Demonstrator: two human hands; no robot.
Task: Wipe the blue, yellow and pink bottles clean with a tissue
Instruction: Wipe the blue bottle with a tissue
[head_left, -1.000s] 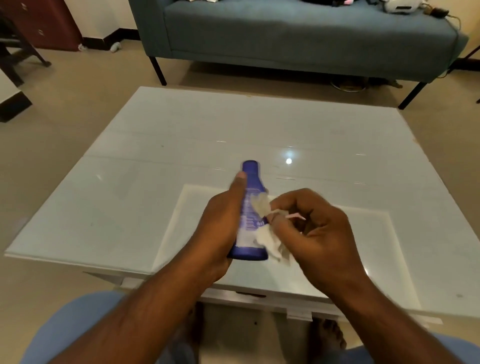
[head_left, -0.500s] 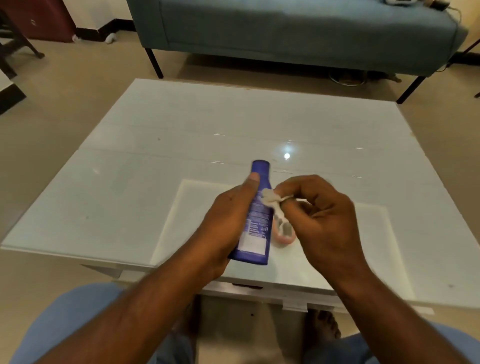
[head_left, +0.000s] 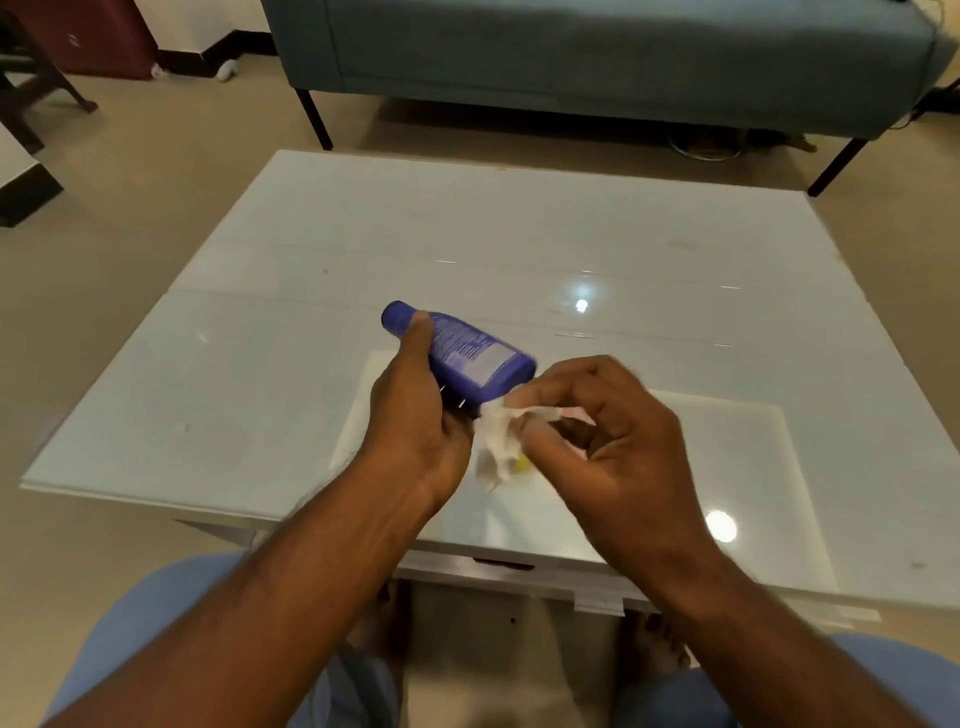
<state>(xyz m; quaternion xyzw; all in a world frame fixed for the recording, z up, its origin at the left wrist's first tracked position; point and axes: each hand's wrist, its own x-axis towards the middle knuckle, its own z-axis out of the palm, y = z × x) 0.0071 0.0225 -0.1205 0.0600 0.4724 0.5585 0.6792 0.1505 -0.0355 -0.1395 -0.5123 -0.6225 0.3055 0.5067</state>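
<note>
At mid-frame the bottle lies tilted above the tabletop, its cap end toward the upper left, in the grip of the left hand. Just right of it, the right hand pinches the tissue, which touches the bottle's lower-right end. A sofa stands behind the tabletop, along the frame's top.

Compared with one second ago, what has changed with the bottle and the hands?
The left hand has tipped the blue bottle from near upright to lying slantwise, its cap end now up-left. The tissue has gone from the bottle's side to its lower end. Unchanged: the left hand holds the bottle, the right hand pinches the tissue.
</note>
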